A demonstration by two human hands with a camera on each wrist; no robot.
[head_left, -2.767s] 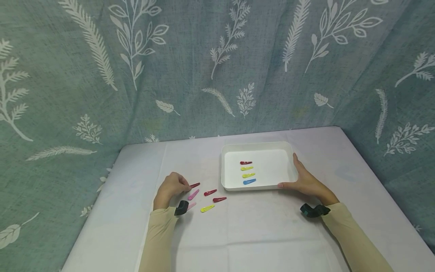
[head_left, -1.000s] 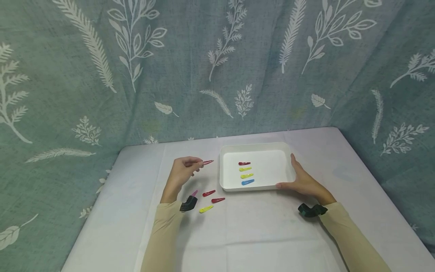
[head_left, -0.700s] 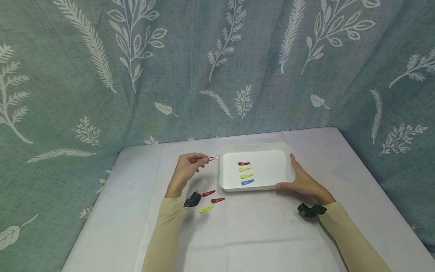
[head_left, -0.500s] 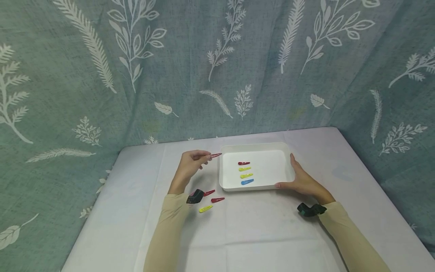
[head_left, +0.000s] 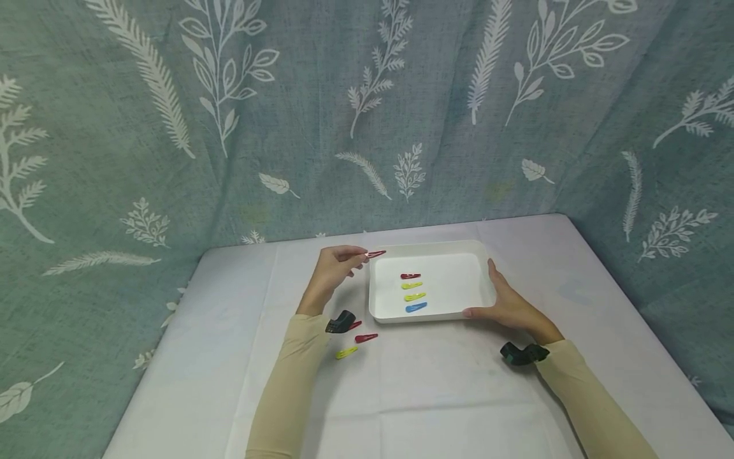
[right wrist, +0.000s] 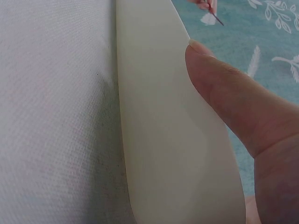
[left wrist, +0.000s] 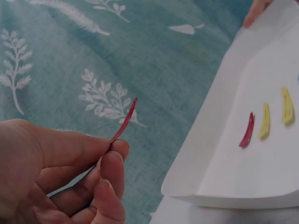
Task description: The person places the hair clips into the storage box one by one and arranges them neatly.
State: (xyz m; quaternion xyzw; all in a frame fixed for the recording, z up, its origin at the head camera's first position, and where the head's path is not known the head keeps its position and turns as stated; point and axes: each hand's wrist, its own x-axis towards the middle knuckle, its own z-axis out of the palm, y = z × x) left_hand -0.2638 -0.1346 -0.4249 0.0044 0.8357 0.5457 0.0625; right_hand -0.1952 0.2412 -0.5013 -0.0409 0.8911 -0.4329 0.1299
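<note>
Between thumb and fingertips, my left hand (head_left: 335, 274) pinches a red snap hair clip (head_left: 376, 254). It hovers at the back left corner of the white tray (head_left: 459, 280); in the left wrist view the held clip (left wrist: 125, 122) points upward, apart from the tray. My right hand (head_left: 516, 309) grips the tray's front right corner, thumb (right wrist: 224, 84) on the front wall and fingers along the right side. Inside the tray lie, back to front, a red clip (head_left: 410, 276), two yellow clips (head_left: 415, 297) and a blue clip (head_left: 416, 307), in a column.
Left of the tray, on the white cloth (head_left: 436, 382), lie a red clip (head_left: 366, 338), a yellow clip (head_left: 346, 353) and another red clip (head_left: 355, 325), partly covered by the left wrist camera (head_left: 341, 322). A leaf-patterned curtain (head_left: 309, 127) hangs behind the table.
My left hand has picked up the red clip from the cloth and carried it up and rightward to the tray's back left corner. The right hand keeps its hold on the tray.
</note>
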